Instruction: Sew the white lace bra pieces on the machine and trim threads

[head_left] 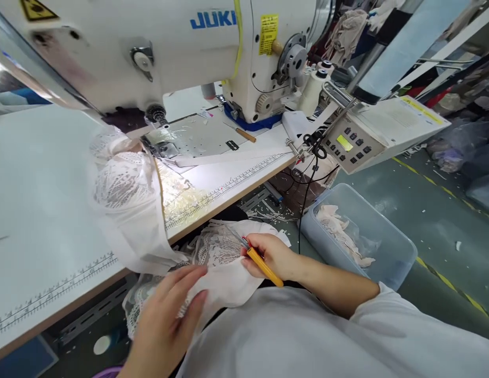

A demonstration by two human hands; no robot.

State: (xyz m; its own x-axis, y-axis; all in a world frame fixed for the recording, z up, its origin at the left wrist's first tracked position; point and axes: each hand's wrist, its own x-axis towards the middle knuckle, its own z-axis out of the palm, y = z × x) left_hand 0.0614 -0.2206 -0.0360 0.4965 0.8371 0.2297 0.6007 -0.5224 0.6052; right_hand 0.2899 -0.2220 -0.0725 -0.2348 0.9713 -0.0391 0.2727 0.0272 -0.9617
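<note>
The white sewing machine (181,47) carries the blue letters "JUKI" on its arm; the name runs on behind a yellow-green strip, so any further letters are hidden. Beside it sits a yellow label (268,33) with dark print too small to read, and at the top left corner a yellow warning sticker (36,8) shows part of a black triangle. A printed ruler scale (228,185) runs along the front edge of the table (35,199), its numbers too fine to make out. The control panel (350,146) to the right of the machine has a small lit green display and rows of dark buttons; its characters are not legible.

The right hand (272,255) is closed around a yellow-handled tool (263,266), whose metal tip points up and left onto the white lace fabric (220,252). The left hand (169,310) is open, fingers spread and fairly flat, resting on the lower part of the same fabric, just left of the right hand.

The fabric lies in the person's lap below the table edge and trails up over that edge towards the needle area of the machine, where more lace is bunched. A clear plastic bin (370,236) with pale fabric scraps stands on the floor to the right. A small wooden-handled tool (244,134) lies on the table near the machine base.
</note>
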